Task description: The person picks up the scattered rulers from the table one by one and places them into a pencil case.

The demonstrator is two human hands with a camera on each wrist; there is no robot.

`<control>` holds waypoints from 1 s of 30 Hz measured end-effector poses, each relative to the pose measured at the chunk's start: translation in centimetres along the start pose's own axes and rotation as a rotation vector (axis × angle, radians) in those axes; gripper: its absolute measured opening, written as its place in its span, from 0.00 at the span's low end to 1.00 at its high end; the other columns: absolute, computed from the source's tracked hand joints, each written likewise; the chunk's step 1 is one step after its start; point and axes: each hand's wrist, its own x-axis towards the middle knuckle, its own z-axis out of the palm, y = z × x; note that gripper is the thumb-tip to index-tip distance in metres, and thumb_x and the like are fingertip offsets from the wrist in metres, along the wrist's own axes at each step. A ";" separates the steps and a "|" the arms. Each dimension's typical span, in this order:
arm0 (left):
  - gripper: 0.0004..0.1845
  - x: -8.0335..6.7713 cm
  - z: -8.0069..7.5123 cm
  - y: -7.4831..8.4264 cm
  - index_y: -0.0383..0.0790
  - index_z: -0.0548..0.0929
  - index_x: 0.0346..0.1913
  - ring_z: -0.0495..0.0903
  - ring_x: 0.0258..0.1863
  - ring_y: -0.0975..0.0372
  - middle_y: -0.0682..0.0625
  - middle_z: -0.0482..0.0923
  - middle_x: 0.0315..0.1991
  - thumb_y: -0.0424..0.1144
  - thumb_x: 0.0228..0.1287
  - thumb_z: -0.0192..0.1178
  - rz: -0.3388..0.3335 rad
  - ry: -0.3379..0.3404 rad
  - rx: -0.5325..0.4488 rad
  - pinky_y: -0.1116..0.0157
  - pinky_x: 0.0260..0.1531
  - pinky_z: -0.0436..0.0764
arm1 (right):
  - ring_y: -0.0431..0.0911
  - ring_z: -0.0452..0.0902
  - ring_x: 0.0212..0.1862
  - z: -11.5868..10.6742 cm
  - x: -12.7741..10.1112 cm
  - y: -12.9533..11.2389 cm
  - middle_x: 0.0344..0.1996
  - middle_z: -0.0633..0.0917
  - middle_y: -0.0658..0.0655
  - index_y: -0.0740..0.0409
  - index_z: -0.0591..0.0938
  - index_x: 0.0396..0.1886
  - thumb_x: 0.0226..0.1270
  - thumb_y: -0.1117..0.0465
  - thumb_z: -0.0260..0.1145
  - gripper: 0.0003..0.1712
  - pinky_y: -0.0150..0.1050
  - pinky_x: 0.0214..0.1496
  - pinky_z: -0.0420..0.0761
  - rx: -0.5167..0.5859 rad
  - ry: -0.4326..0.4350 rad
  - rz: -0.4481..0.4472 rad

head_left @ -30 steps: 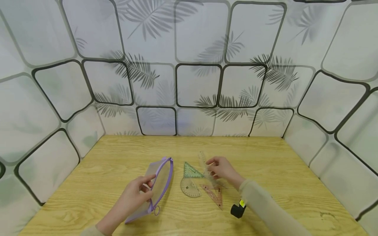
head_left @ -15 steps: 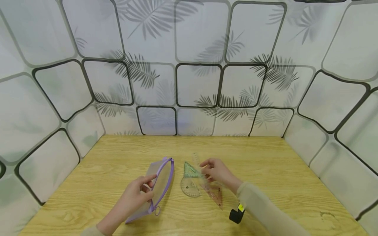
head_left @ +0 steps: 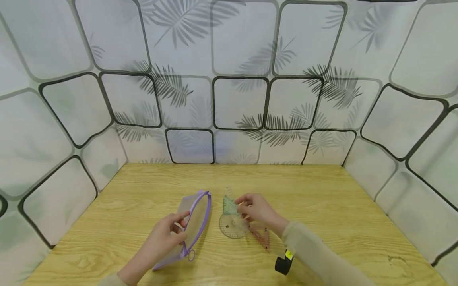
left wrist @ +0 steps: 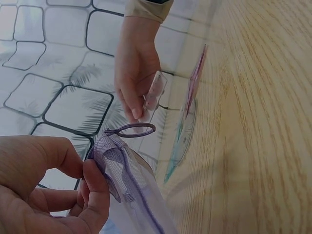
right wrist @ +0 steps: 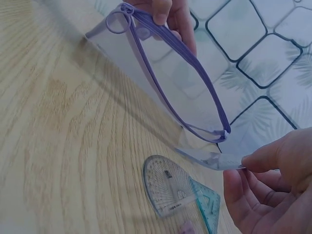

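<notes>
No brand, label or readable writing anywhere; only fine scale marks on the measuring tools, too small to make out. Left hand [head_left: 162, 234] pinching the upper edge of a translucent pouch [head_left: 191, 226] with a purple zipper, holding its mouth agape, the ring pull [head_left: 190, 254] dangling at the near end. Right hand [head_left: 255, 208] pinching a clear straight ruler [right wrist: 214, 160] between thumb and fingertips, its far tip close to the pouch's mouth in the right wrist view. Compared with a second ago, right hand and ruler shifted leftward toward the pouch, now raised over the green set square [head_left: 228, 205] and partly covering it; left hand and pouch unchanged. Flat on the wooden desk [head_left: 322, 206], just right of the pouch: a clear protractor [head_left: 231, 227], touching the green set square beyond it, and a reddish set square [head_left: 262, 236] near the right wrist, its top hidden under the hand. Between ruler and pouch nothing but open air. Small black device with a yellow tag [head_left: 283, 263] strapped under the right sleeve. Around the desk, a pale backdrop [head_left: 229, 79] printed with rounded black frames and grey palm leaves.
</notes>
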 end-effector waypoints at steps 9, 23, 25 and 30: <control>0.32 0.0 0.0 0.1 0.24 0.72 0.65 0.76 0.30 0.65 0.44 0.74 0.40 0.23 0.53 0.60 0.002 0.003 -0.006 0.71 0.25 0.83 | 0.41 0.77 0.28 0.8 -0.1 -0.4 0.35 0.82 0.58 0.69 0.79 0.56 0.70 0.66 0.60 0.17 0.37 0.27 0.84 0.078 -0.047 0.007; 0.32 0.0 0.1 0.2 0.22 0.71 0.65 0.76 0.29 0.67 0.44 0.73 0.39 0.22 0.53 0.59 0.011 0.003 -0.024 0.69 0.25 0.84 | 0.42 0.80 0.33 2.3 -0.1 -1.4 0.42 0.85 0.59 0.63 0.80 0.57 0.70 0.63 0.62 0.18 0.35 0.32 0.87 0.130 -0.110 0.047; 0.32 0.0 0.1 0.1 0.23 0.71 0.65 0.75 0.29 0.66 0.44 0.73 0.39 0.22 0.53 0.59 0.008 0.004 -0.024 0.70 0.25 0.84 | 0.42 0.80 0.33 2.6 0.0 -1.5 0.43 0.85 0.61 0.64 0.79 0.57 0.70 0.63 0.61 0.18 0.34 0.32 0.87 0.140 -0.117 0.051; 0.33 0.0 0.1 0.1 0.23 0.71 0.65 0.75 0.30 0.66 0.44 0.73 0.39 0.22 0.51 0.58 0.004 0.012 -0.029 0.72 0.24 0.83 | 0.41 0.80 0.36 3.1 0.4 -1.7 0.48 0.83 0.64 0.65 0.78 0.59 0.71 0.62 0.61 0.20 0.34 0.36 0.87 0.159 -0.145 0.065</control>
